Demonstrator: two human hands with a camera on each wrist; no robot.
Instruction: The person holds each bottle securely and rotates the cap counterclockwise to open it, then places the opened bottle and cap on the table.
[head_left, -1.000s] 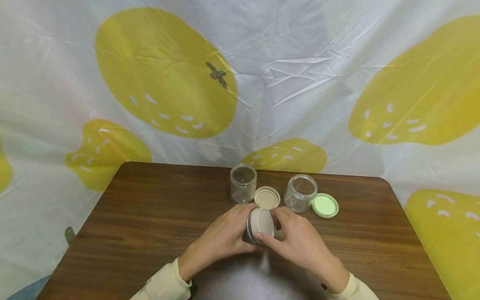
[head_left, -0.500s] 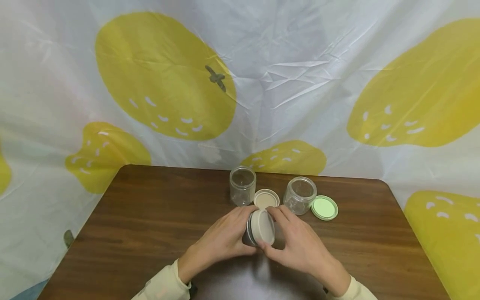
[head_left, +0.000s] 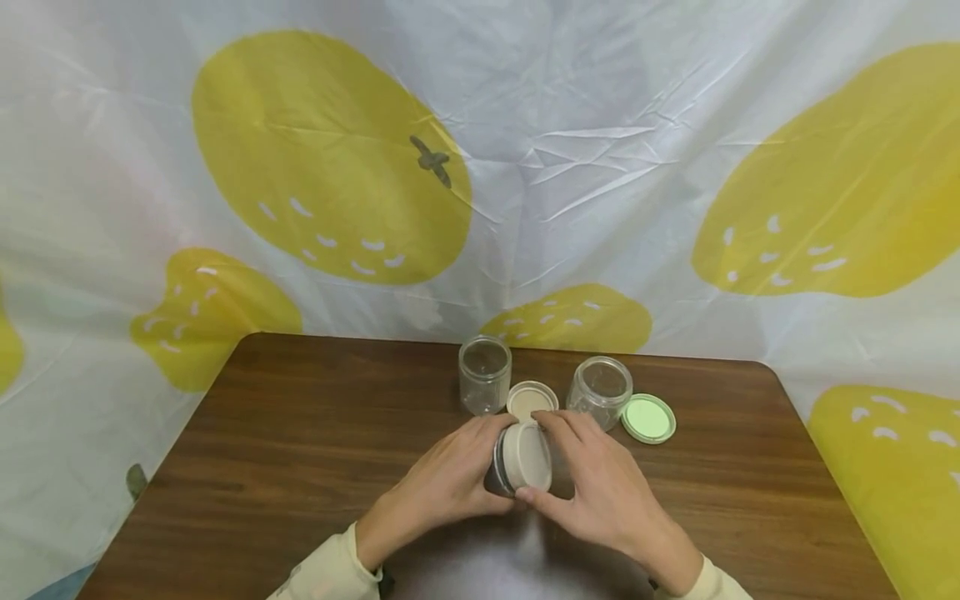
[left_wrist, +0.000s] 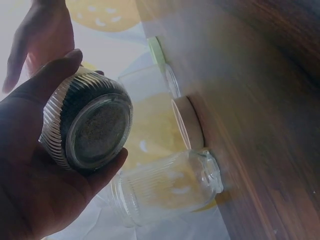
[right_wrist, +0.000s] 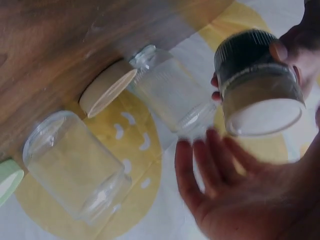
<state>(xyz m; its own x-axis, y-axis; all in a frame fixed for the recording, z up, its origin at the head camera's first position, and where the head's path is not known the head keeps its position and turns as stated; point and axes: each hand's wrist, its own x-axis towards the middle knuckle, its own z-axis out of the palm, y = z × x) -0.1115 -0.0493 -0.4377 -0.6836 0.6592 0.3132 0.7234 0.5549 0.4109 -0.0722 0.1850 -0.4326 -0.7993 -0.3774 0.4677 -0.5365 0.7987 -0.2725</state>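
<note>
My left hand (head_left: 453, 471) grips a ribbed glass jar (left_wrist: 97, 125) with dark contents, tilted and held above the table. Its beige lid (head_left: 529, 458) is on the mouth and faces my right hand (head_left: 603, 483). In the right wrist view the right fingers (right_wrist: 212, 165) are spread and stand clear of the lid. The head view puts the right thumb at the lid's lower edge; whether it touches is unclear. Beyond the hands stand two empty clear jars, a left one (head_left: 485, 379) and a right one (head_left: 600, 392). Another beige lid (head_left: 532, 398) lies between them.
A light green lid (head_left: 648, 418) lies beside the right-hand jar. All these stand toward the back of a brown wooden table (head_left: 337, 417). A white cloth (head_left: 570, 167) with yellow fruit prints hangs behind the table's far edge.
The right fingers have loosened and spread away from the lid, and the right thumb has shifted to its lower edge. The left hand still holds the jar. The head view has tilted up slightly.
</note>
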